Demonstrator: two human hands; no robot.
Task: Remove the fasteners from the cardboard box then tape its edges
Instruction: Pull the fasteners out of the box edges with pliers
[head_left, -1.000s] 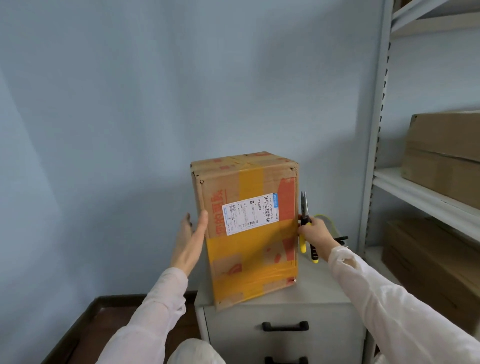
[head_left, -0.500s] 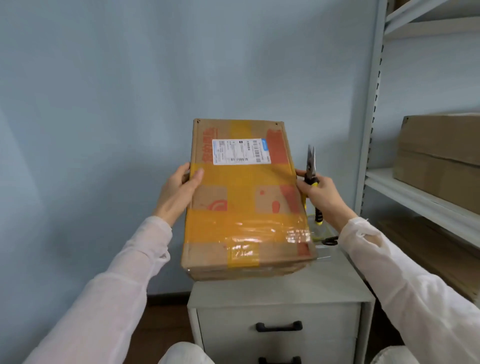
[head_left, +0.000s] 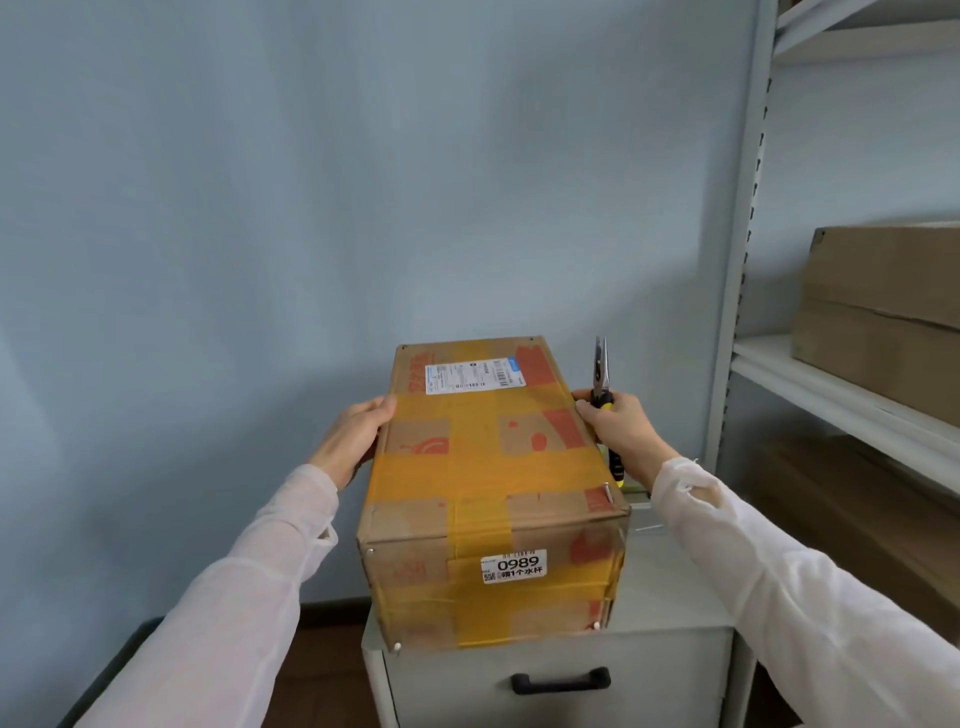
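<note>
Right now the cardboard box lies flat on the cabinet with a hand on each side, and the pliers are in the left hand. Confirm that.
Not quite. The pliers are in the right hand, not the left hand, which holds no tool; the head view shows this. The rest stands: the cardboard box lies flat on the cabinet with a hand on each side.

We see two bare hands and two long, pale sleeves.

Our left hand (head_left: 358, 434) and right hand (head_left: 618, 431) are bare down to the wrist. Just behind each grip, a loose cuff begins. The left sleeve (head_left: 249, 582) is thin and pinkish white, with soft folds farther back from the grip. The right sleeve (head_left: 779, 582) looks whiter, and its cloth is crumpled close behind the wrist.
</note>
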